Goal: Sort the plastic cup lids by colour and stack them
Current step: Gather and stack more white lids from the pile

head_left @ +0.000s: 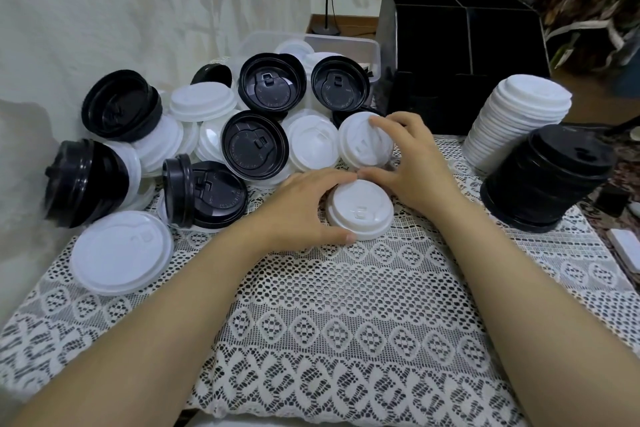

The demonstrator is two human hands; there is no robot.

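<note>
A white lid (360, 210) lies flat on the lace cloth at centre. My left hand (304, 208) grips its left rim between thumb and fingers. Just behind it, a second white lid (363, 142) stands tilted, and my right hand (412, 163) holds it, fingers on its top edge and thumb below. A loose heap of black lids (255, 146) and white lids (202, 101) fills the left and back. At the right stand a tall stack of white lids (512, 125) and a leaning stack of black lids (543, 180).
A black divided box (460, 45) stands at the back right. A clear plastic tub (311, 45) holding lids sits behind the heap. A large white lid (121, 253) lies at the front left. The lace-covered table (346, 322) runs toward me.
</note>
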